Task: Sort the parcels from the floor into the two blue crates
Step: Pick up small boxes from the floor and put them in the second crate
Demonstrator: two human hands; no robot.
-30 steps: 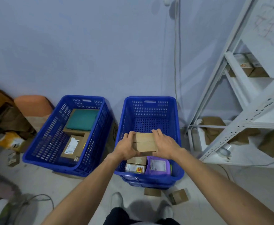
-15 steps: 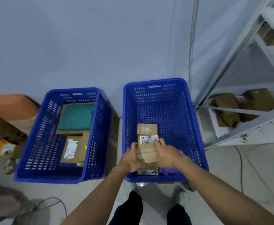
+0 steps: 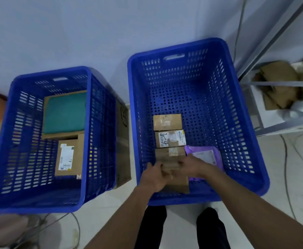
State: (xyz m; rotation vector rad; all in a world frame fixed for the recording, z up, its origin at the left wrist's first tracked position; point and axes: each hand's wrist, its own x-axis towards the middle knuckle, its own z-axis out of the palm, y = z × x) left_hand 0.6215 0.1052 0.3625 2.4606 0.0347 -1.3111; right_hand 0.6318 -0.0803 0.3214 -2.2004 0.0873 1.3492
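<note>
- A person stands over two blue crates on a pale floor by a wall, both arms reaching down into the right crate
- The left hand and right hand hold a small brown box between them, one at each end, fingers curled round it
- The box is low inside the right crate, close to the near rim and left of middle; blur hides whether it rests on the cardboard just under it
- Beyond it a row runs towards the far end: a taped box, then a labelled box with handwriting on its white sticker, then a plain box, each touching the next
- A purple bag lies just right of the row, partly under the right wrist
- The left crate stands beside the right one, with a cardboard sheet in the gap between them
- In it a green pack lies on a wide box at the far end, and a long-label box sits in front, touching it
- A grey shelf on the right carries crumpled brown packs
- Cables trail over the floor, and dark trouser legs show below the crate
</note>
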